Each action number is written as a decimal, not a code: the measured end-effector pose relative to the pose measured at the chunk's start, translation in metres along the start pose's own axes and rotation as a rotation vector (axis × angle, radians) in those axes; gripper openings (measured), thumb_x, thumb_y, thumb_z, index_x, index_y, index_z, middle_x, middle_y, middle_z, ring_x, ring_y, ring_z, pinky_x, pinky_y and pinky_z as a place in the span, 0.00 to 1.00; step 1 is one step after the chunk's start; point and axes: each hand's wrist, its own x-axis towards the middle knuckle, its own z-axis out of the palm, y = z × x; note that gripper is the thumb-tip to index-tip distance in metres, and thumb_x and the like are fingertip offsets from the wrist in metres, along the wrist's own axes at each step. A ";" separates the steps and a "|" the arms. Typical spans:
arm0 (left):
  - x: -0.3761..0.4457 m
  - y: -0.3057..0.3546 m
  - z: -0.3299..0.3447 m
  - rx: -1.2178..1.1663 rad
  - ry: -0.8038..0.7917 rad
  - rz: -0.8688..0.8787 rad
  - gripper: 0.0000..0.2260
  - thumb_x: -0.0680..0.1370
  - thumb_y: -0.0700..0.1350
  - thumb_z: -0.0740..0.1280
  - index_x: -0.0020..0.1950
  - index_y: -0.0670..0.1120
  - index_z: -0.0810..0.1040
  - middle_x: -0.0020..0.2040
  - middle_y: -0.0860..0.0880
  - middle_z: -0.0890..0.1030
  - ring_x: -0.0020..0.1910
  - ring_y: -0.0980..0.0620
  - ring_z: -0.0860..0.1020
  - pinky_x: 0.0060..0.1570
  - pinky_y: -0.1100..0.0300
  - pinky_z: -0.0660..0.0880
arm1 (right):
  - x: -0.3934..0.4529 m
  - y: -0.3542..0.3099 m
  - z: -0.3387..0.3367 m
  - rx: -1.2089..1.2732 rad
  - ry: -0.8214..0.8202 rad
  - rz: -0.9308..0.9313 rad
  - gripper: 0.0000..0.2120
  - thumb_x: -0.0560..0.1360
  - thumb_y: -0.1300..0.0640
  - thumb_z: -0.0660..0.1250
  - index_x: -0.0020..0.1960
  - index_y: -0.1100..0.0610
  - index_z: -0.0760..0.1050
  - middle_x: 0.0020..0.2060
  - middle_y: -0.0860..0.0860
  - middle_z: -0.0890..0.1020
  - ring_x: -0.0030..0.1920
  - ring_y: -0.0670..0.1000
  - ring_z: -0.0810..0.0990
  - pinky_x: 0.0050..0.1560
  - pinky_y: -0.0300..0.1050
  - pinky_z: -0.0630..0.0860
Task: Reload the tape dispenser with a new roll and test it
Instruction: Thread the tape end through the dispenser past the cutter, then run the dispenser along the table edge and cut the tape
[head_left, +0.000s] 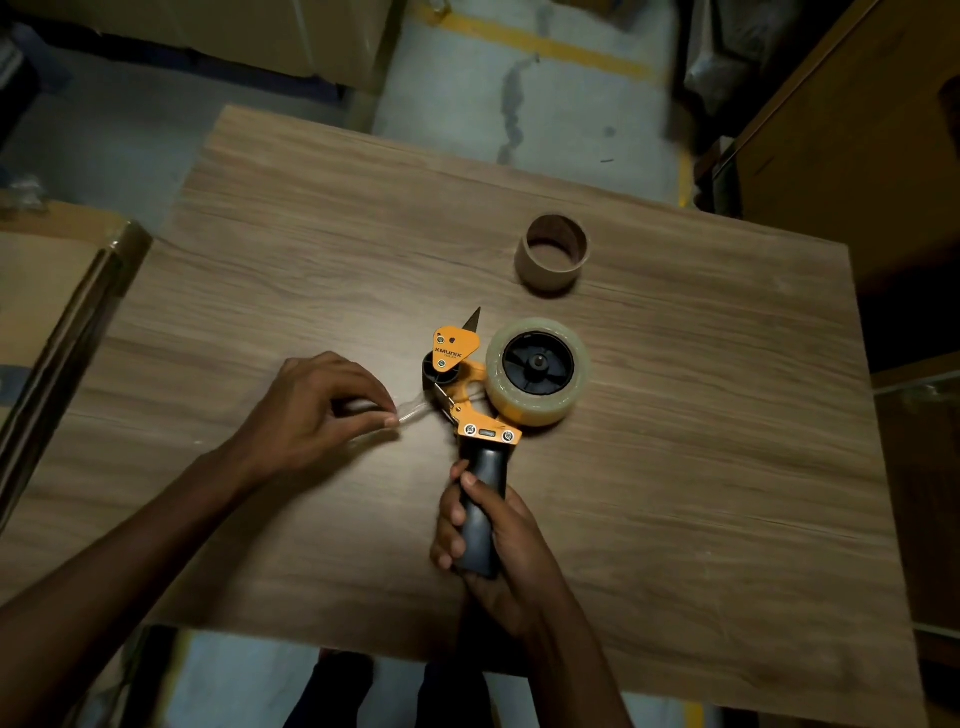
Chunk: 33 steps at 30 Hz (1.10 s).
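Both hands are busy: my right hand (483, 525) grips the tape dispenser (470, 395) handle, my left hand (317, 410) pinches the tape end (413, 410) past the roller, so I judge threading is underway and next comes a pull to the blade.

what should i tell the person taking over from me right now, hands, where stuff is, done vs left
Left hand: fingertips pinching the free end of the clear tape strip, drawn out to the left of the dispenser head.
Right hand: wrapped around the black handle of the orange and black tape dispenser, which lies on its side on the wooden table.
New clear tape roll: seated on the dispenser's black hub.
Empty brown cardboard core: standing on the table behind the dispenser, apart from it.
Done: old core off, new roll mounted, tape end pulled out.
Left: confirm the threading past the roller and blade, then test it.
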 end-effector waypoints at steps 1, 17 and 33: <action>0.001 0.000 -0.001 0.001 -0.001 -0.001 0.10 0.76 0.60 0.75 0.51 0.57 0.89 0.49 0.63 0.87 0.51 0.59 0.84 0.51 0.46 0.80 | 0.000 0.001 0.000 0.009 -0.007 -0.004 0.08 0.83 0.62 0.63 0.61 0.59 0.71 0.35 0.55 0.74 0.28 0.50 0.74 0.29 0.45 0.74; 0.003 -0.001 -0.002 -0.043 0.007 0.002 0.12 0.75 0.62 0.76 0.52 0.58 0.90 0.49 0.62 0.88 0.51 0.58 0.85 0.50 0.47 0.81 | 0.015 -0.014 0.000 0.098 -0.074 0.057 0.09 0.74 0.66 0.70 0.52 0.59 0.73 0.43 0.58 0.84 0.33 0.53 0.83 0.32 0.44 0.80; -0.012 0.005 0.009 0.382 0.111 0.124 0.14 0.83 0.56 0.66 0.55 0.52 0.89 0.62 0.52 0.88 0.61 0.47 0.87 0.61 0.45 0.79 | 0.025 -0.010 -0.020 -0.007 -0.216 0.087 0.21 0.78 0.50 0.76 0.36 0.55 0.67 0.22 0.48 0.66 0.18 0.44 0.66 0.20 0.38 0.67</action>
